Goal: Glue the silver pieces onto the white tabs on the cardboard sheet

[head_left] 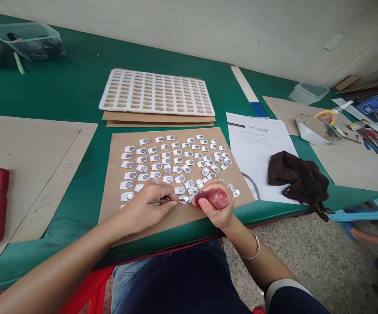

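Observation:
On a brown cardboard sheet lie several small white tags, each with a round dark-patterned piece, in loose rows. My left hand pinches a thin metal tool like tweezers, its tip at one tag near the front edge of the sheet. My right hand is wrapped round a red bottle, tilted with its nozzle pointing left at that same tag. The nozzle's very tip is too small to make out clearly. Some tags behind my hands are partly hidden.
A white slotted tray lies on cardboard behind the sheet. At right are printed paper, a dark cloth and a tool container. A red-cased phone is at left, a clear bin behind. Another person's leg shows far right.

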Tool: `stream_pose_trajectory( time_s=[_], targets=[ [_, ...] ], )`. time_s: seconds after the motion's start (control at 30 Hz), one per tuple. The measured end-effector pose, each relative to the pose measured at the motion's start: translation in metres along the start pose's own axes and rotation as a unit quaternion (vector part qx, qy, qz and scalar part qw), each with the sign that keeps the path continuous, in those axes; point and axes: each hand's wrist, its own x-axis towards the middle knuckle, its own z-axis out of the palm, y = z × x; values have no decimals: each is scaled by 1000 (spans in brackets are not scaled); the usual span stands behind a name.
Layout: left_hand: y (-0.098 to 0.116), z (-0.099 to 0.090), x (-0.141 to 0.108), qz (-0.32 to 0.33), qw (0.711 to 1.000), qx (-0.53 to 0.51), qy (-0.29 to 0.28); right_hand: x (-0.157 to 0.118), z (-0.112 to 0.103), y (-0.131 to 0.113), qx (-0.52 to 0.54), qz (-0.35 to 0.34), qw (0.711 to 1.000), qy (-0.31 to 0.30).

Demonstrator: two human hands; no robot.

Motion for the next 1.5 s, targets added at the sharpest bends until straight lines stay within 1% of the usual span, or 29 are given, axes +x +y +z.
stream_pose_trajectory(
  time_s=[0.7, 0.77, 0.87, 0.93, 0.97, 1.0, 1.07, 1.1, 1.17, 1.27, 1.33, 1.4, 1.5],
  targets=[
    [0, 0, -1, 5, 1000, 3, 6, 0, 5, -2, 5, -2, 1000, -7],
    [-1, 1, -1, 5, 1000, 1, 7, -1, 5, -1, 15, 16, 1000, -5],
    [-2, 0, -1, 8, 1000, -1, 6, 5, 0, 0, 94, 86, 991, 28],
    [-2, -1, -1, 8, 1000, -5, 6, 16, -7, -2, 163, 129, 976, 70],
    [-1, -2, -1, 5, 1000, -9, 8, 24, -11, -4, 183, 137, 970, 85],
    [0, -4, -1, 2, 1000, -16, 11, 32, -16, -6, 191, 142, 966, 102],
    [2, -5, -3, -1, 999, -27, 32, 49, -23, -11, 197, 143, 964, 107],
    [3, -5, -4, 3, 998, -24, 51, 56, -25, -13, 196, 145, 964, 103],
    [3, -3, -6, 37, 995, 9, 88, 68, -24, -15, 192, 154, 966, 77],
    [1, 7, -9, 127, 980, 98, 119, 77, -12, -15, 196, 168, 966, 24],
    [-1, 14, -11, 172, 965, 144, 132, 79, -1, -13, 202, 178, 963, 3],
    [-1, 20, -13, 191, 955, 174, 144, 78, 8, -11, 206, 182, 961, -3],
    [-1, 24, -14, 190, 951, 197, 141, 74, 18, -9, 210, 185, 960, 2]
  ],
)
